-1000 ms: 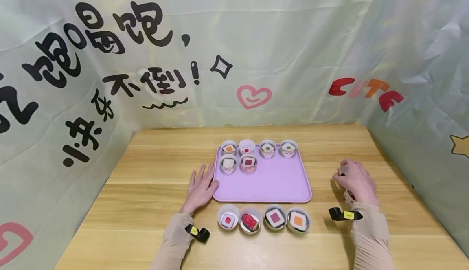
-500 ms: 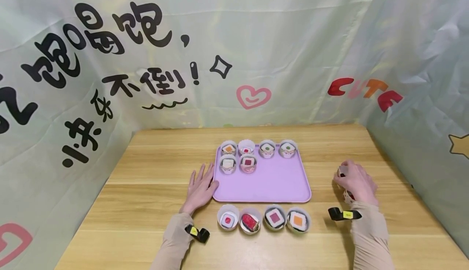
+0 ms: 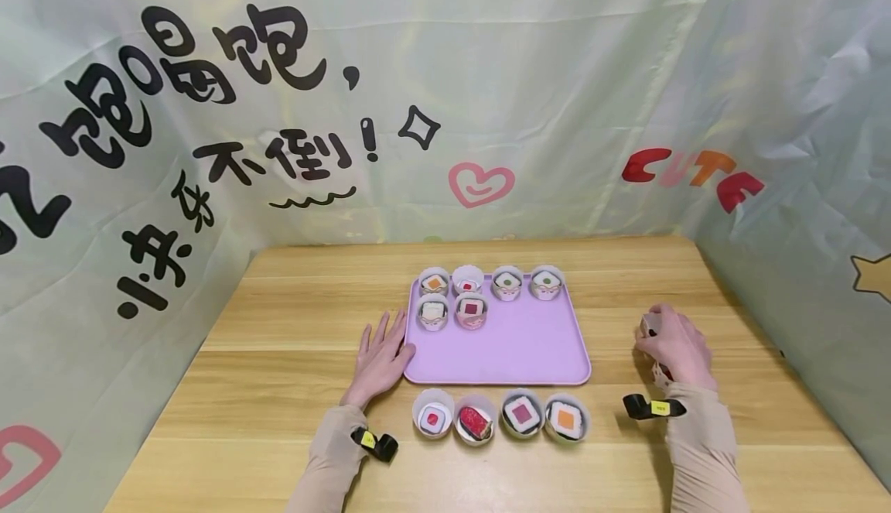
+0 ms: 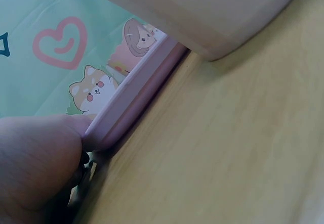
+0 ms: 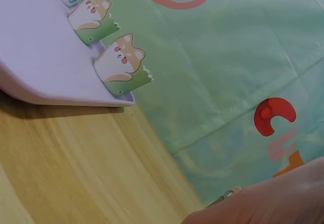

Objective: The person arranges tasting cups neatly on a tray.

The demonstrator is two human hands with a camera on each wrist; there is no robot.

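Note:
My left hand (image 3: pixel 379 360) lies with fingers spread at the left edge of the lilac tray (image 3: pixel 501 358). In the left wrist view the thumb (image 4: pixel 43 150) meets the tray's rim. Right of the tray, my right hand (image 3: pixel 678 347) has its fingers curled round a small paper cup (image 3: pixel 650 324), mostly hidden under the hand. Something dark shows inside that cup. Close by the wrist, a second patterned paper cup (image 3: pixel 660 376) is partly covered. Only a strip of the right hand (image 5: pixel 273 198) shows in the right wrist view.
Several paper cups with sushi pieces stand on the tray, including one with white rice (image 3: pixel 433 312). In front of the tray a row of cups holds more pieces, such as red-topped sushi (image 3: pixel 476 423). A printed cloth (image 3: pixel 557 111) walls the table's back and sides.
My right hand shifts only slightly over the cup, and a bit more of the cup's inside shows. The left hand, tray and other cups stay put.

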